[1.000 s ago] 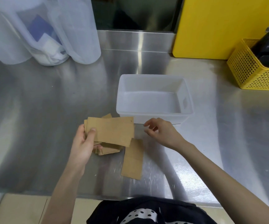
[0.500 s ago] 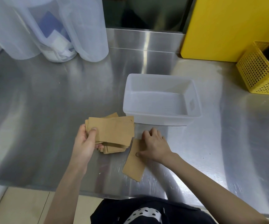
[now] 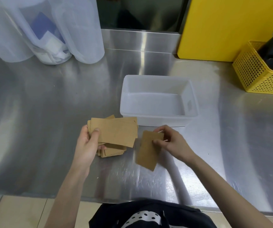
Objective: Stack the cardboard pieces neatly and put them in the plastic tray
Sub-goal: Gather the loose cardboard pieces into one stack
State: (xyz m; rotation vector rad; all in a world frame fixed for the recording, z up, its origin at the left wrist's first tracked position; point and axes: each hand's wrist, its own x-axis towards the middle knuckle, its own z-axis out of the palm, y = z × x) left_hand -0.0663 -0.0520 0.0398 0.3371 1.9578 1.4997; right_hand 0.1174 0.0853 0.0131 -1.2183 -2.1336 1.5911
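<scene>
Gripping brown cardboard: left hand an uneven stack, right hand 1 piece.

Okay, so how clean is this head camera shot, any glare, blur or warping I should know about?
Head view: broad streaky glare across the steel counter, with a bright vertical streak on the backsplash; the wide lens bows the counter edges; the single cardboard piece looks slightly soft in the right hand; the stack in the left hand and the white tray read sharp.

I see open steel counter left of the white tray; clear jugs block the back left, a yellow basket the right.
</scene>
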